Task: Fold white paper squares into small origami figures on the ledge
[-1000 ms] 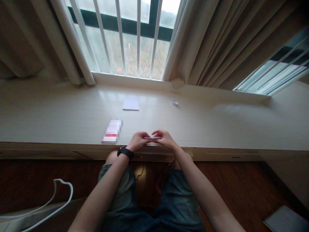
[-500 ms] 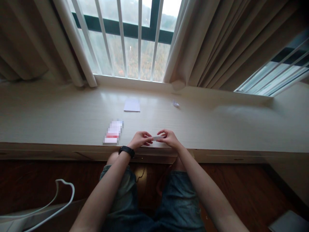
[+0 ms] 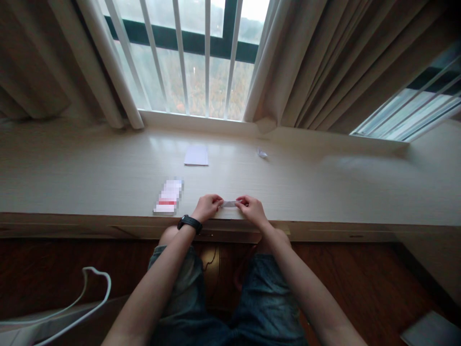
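Note:
A narrow strip of pale paper [image 3: 229, 204] is stretched level between my two hands, close above the front part of the white desk [image 3: 324, 192]. My left hand [image 3: 209, 206], with a black watch on its wrist, pinches the strip's left end. On the other side, the fingers of my right hand [image 3: 251, 207] are closed on the right end. Left of my hands lies a phone-shaped thing [image 3: 169, 196], its face blurred into white and red blocks. Farther back sits a flat white sheet of paper [image 3: 196, 156], and to its right a small crumpled whitish piece [image 3: 262, 153].
Behind the desk stands a barred window [image 3: 194, 81] between beige curtains [image 3: 302, 62]. My knees are under the desk's front edge. At the lower left is a white curved frame [image 3: 108, 283], and a grey flat object [image 3: 432, 329] is at the lower right.
The strip has turned so that more of its flat face shows, and my fingers have closed in on its ends. My hands have shifted slightly; the things on the desk lie as before.

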### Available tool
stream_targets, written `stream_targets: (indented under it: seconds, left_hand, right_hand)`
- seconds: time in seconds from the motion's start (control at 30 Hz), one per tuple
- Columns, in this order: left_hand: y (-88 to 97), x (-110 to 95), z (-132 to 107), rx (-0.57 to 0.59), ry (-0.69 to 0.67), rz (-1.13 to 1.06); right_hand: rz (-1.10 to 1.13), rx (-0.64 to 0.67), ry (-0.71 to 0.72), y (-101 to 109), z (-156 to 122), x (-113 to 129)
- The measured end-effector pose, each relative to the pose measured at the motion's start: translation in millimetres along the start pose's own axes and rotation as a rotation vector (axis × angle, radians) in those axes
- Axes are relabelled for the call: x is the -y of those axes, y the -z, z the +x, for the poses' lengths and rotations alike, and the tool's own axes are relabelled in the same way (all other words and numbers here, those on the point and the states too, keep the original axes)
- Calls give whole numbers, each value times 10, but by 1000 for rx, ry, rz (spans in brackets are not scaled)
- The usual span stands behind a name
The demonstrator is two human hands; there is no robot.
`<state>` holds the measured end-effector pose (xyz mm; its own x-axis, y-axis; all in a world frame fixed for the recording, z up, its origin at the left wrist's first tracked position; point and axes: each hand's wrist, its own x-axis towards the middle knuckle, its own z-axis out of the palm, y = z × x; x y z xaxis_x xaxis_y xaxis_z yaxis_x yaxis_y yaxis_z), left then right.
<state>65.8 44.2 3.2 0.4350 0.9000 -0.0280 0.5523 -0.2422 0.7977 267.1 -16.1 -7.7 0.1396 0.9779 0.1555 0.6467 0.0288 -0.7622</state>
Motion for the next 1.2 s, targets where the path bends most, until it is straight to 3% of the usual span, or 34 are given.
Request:
stream_targets:
  seconds: [0.13, 0.2, 0.3, 0.4, 0.73, 1.2]
  left_hand:
    - [-78, -29, -76, -239, -207, 375]
    - [-131, -38, -144, -305, -296, 488]
    - [-199, -28, -243, -267, -416, 578]
    - [-245, -21, -323, -168, -500, 614]
    - [-432, -116, -540, -188, -440, 561]
    - [-395, -141, -564, -202, -429, 615]
  right_hand:
    - [-247, -151, 105, -140, -86, 51]
    - [-356, -210, 171, -194, -132, 70]
    - [-461, -205, 270, -241, -200, 80]
    - [-505, -117, 359, -251, -260, 80]
    - [-532, 75, 380, -178, -352, 103]
    - [-578, -26, 235, -44, -255, -110]
